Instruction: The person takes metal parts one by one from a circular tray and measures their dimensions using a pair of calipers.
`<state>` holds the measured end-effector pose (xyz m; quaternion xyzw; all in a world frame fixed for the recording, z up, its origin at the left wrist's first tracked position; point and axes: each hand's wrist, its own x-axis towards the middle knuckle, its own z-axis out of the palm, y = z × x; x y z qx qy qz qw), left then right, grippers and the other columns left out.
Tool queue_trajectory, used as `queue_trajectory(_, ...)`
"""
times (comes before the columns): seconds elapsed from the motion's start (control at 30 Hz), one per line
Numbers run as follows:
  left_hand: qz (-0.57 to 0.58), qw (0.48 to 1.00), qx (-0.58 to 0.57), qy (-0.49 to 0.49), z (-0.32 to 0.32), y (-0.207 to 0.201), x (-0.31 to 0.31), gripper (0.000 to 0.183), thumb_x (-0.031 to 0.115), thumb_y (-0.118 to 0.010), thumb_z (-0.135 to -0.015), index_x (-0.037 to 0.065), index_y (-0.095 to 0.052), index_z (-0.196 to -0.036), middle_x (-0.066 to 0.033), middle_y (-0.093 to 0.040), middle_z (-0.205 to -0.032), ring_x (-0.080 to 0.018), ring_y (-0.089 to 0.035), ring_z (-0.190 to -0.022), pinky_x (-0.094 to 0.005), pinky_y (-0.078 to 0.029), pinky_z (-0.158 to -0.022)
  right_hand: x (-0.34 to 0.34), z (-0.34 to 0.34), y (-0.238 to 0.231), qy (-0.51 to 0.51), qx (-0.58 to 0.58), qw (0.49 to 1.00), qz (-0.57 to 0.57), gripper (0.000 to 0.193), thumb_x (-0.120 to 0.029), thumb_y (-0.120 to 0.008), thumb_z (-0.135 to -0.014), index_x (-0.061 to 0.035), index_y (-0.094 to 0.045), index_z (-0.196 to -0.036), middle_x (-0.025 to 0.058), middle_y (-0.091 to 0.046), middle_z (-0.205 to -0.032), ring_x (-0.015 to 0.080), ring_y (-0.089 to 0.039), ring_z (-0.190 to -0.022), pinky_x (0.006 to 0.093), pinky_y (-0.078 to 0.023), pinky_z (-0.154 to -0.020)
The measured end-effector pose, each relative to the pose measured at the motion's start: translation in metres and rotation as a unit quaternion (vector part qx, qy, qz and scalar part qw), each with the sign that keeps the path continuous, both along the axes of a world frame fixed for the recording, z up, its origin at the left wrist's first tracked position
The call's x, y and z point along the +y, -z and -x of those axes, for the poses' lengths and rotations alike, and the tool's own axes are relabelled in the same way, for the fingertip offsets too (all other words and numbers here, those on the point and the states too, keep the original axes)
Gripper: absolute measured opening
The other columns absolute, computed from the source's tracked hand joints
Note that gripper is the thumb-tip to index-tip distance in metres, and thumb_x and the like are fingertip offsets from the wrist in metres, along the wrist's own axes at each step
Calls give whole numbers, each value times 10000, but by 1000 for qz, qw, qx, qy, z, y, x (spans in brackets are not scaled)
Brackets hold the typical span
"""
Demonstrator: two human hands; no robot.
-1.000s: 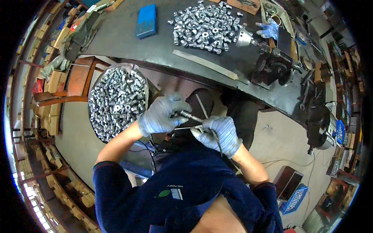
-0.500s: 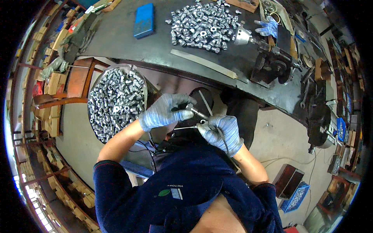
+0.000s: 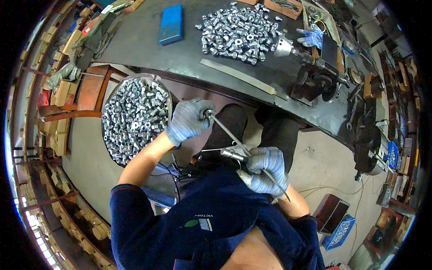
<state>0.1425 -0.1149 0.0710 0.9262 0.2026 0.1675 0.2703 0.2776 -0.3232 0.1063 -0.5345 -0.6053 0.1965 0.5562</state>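
Both my hands wear grey-blue knit gloves. My left hand (image 3: pixel 190 120) is closed round a small metal fitting (image 3: pixel 208 113), beside the round tub's right rim. A long, thin, file-like metal rod (image 3: pixel 229 134) runs slantwise, its far end at the fitting's opening; whether it enters cannot be made out. My right hand (image 3: pixel 266 171) grips this rod, whose pointed tail sticks out at the lower right. The same hand also keeps hold of a short metal cylinder with a dark section (image 3: pixel 234 155), pointing left. Many similar shiny fittings (image 3: pixel 135 118) fill the tub.
Across the dark workbench (image 3: pixel 148 54) lie a heap of fittings (image 3: pixel 240 33), a blue box (image 3: pixel 170 24) and a flat metal bar (image 3: pixel 236 75). A chuck device (image 3: pixel 317 76) stands at the right. A wooden chair (image 3: pixel 92 92) is left; a blue crate (image 3: pixel 339 233) sits on the floor.
The short cylinder has come away from the fitting and moved down with my right hand. The rod has swung so that its far end meets the fitting. My left hand has risen slightly.
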Motion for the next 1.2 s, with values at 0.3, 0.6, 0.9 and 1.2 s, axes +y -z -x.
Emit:
queue_trajectory(0.3,-57,998,-13,15,-4,2,-10,170,112,-642,-684,117,-637,-854,-102,-623,-767,-312,-607,-662,-397,-479,-568,21,13,7,48,-15,998,45,321,-109,-724,-700,-80,-468,-509,103,-434,-497,252,-456,-418,318,-334,-408)
queue_trajectory(0.6,-38,999,24,-28,-16,13,14,168,236,-643,-699,138,-636,-835,-109,-596,-661,-315,-602,-649,-418,-473,-579,19,11,20,106,-158,982,-17,337,-246,-738,-682,-133,-498,-475,76,-466,-464,245,-495,-415,355,-383,-400)
queue_trajectory(0.9,-84,995,43,-3,-135,10,94,349,356,-657,-736,53,-685,-907,-194,-652,-833,-315,-635,-778,-401,-489,-716,-2,15,34,144,-81,982,88,357,-197,-756,-671,-122,-452,-497,87,-498,-522,267,-518,-469,342,-414,-451)
queue_trajectory(1.2,394,881,-263,-5,-174,-44,133,320,148,-624,-864,-48,-586,-1113,-88,-668,-886,-119,-624,-655,-230,-500,-612,-8,3,33,172,-66,981,58,334,-134,-776,-647,-122,-470,-514,68,-499,-505,235,-518,-441,308,-407,-434)
